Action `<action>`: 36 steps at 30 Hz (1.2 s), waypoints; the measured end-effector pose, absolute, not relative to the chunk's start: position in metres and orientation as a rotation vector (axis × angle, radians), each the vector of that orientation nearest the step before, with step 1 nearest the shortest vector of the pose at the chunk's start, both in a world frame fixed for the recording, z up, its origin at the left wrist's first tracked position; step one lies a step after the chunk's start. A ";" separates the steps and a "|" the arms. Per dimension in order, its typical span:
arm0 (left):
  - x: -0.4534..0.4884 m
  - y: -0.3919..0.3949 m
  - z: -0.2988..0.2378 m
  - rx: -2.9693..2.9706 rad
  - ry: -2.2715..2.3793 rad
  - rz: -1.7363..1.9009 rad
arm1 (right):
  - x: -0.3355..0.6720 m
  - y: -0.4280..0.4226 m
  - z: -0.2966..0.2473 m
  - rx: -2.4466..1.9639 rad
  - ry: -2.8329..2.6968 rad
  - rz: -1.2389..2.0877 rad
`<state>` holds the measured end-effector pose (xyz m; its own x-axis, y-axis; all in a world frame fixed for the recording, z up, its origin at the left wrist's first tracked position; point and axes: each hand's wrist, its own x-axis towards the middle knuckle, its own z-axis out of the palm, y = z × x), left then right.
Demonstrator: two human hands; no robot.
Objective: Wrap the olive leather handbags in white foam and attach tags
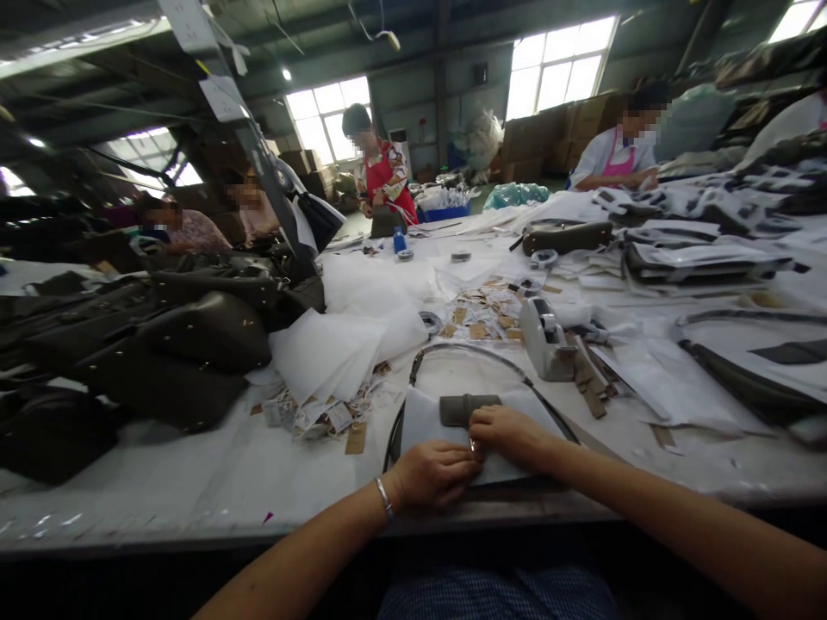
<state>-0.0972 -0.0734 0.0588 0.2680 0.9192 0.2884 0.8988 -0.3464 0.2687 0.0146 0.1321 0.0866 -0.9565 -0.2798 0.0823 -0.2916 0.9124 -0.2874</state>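
Observation:
In front of me on the table lies a dark olive handbag point(395, 443) with its strap point(475, 349) arched behind it. A white wrapping sheet point(423, 420) covers most of its front, and a dark flap point(462, 408) shows over the sheet. My left hand point(436, 474), a silver bangle at its wrist, is bent over the bag's lower front, fingers together. Against the flap's right end, my right hand point(507, 433) has its fingers curled. A small shiny spot shows between the hands; its kind is unclear. Both sets of fingertips are partly hidden.
To the right stand a tape dispenser point(546, 340) and a wrapped bag point(762, 370). Left are white sheets point(332, 349), a heap of tags point(323, 413) and piled dark bags point(174, 362). More tags point(481, 314) lie behind. Several people work across the table.

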 end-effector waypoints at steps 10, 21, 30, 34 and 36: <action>-0.097 -0.073 0.053 2.466 1.805 0.736 | -0.005 0.143 0.115 0.240 -3.023 0.960; -0.098 -0.068 0.052 2.517 1.835 0.891 | -0.185 0.189 0.097 -0.426 -2.709 0.988; -0.113 -0.060 0.032 2.759 1.808 0.928 | -0.172 0.174 0.097 -0.297 -2.759 0.855; -0.114 -0.058 0.037 2.780 1.812 0.932 | -0.096 0.162 0.111 -0.087 -2.838 0.860; -0.112 -0.057 0.042 2.780 1.802 0.954 | -0.054 0.152 0.112 0.044 -2.903 0.879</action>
<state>-0.1124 -0.0567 0.0423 0.3166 0.7399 0.5935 0.9068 -0.4197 0.0395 -0.0540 0.1517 0.1117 -0.9937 0.0033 0.1118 -0.0592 0.8321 -0.5515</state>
